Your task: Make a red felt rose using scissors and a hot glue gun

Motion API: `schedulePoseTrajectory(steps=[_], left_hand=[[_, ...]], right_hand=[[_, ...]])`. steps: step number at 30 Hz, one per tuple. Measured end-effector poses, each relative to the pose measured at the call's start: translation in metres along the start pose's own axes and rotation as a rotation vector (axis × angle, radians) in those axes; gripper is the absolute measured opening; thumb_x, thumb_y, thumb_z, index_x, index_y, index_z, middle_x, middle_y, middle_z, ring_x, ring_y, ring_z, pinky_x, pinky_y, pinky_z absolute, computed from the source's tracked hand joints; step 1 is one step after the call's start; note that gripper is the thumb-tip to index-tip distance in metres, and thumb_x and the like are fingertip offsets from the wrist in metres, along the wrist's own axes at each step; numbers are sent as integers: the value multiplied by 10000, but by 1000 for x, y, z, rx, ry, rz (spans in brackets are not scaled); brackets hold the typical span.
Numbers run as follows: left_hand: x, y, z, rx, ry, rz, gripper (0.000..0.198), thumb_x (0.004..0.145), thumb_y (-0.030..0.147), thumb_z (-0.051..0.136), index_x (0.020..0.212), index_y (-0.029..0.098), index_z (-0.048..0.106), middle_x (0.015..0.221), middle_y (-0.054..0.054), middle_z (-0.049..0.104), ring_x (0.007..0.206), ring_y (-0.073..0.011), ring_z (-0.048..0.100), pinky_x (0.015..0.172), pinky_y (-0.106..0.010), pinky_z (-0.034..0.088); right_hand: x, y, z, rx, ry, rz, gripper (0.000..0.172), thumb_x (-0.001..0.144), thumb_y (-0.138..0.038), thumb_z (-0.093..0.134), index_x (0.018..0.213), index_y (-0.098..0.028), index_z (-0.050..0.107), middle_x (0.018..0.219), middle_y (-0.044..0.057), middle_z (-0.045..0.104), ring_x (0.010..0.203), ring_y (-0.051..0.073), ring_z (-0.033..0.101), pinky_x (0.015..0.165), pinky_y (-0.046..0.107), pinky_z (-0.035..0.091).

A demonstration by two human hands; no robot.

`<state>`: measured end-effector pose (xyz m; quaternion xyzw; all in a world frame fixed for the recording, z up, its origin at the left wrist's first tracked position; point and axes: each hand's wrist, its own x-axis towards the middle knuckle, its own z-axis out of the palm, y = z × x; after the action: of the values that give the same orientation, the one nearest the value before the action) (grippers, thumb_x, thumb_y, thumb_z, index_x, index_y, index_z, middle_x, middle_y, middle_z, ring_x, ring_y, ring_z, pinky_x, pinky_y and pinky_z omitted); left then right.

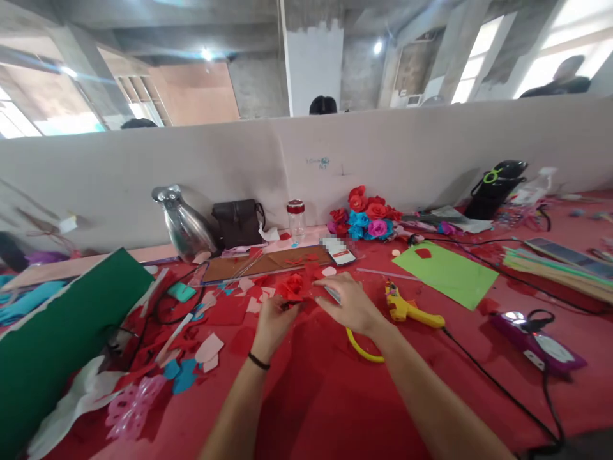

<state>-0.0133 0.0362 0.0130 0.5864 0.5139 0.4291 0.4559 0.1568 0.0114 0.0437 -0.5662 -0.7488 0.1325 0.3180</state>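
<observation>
A red paper flower (290,285) sits at the fingertips of my left hand (274,324), whose fingers are pinched together at its base. The small dark bit under the flower is too blurred to name. To the right, my right hand (352,301) reaches toward the flower with thumb and fingers apart, nothing visible gripped. A greyish flat piece (332,294) shows between those fingers; its kind is unclear. Below my right wrist lies a yellow ring-shaped thing (363,350), partly covered by the forearm. A yellow hot glue gun (407,308) rests on the red table to the right.
Cut paper petals (209,348) and scraps litter the left, beside a green board (71,332). Behind stand a steel flask (184,223), dark bag (238,223), jar (296,222), phone (342,257) and flower bunch (368,214). Rightward are green paper (445,275), a purple power strip (539,345) and cords.
</observation>
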Motion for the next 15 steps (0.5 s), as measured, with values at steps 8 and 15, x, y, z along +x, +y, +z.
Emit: schedulePoseTrajectory(steps=[8, 15], left_hand=[[-4, -3, 12, 217, -67, 97, 235, 624, 289, 575, 449, 171, 470, 424, 53, 371, 436, -74, 306, 426, -206, 208], [-6, -6, 16, 36, 26, 179, 173, 664, 314, 641, 709, 184, 535, 490, 76, 393, 453, -82, 345, 452, -197, 292]], right_hand=[[-2, 10, 21, 136, -67, 76, 103, 755, -187, 629, 731, -207, 727, 768, 46, 718, 744, 185, 625, 697, 278, 431], [-5, 19, 13, 308, 208, 236, 146, 763, -222, 607, 800, -221, 748, 812, 55, 734, 776, 209, 648, 714, 292, 452]])
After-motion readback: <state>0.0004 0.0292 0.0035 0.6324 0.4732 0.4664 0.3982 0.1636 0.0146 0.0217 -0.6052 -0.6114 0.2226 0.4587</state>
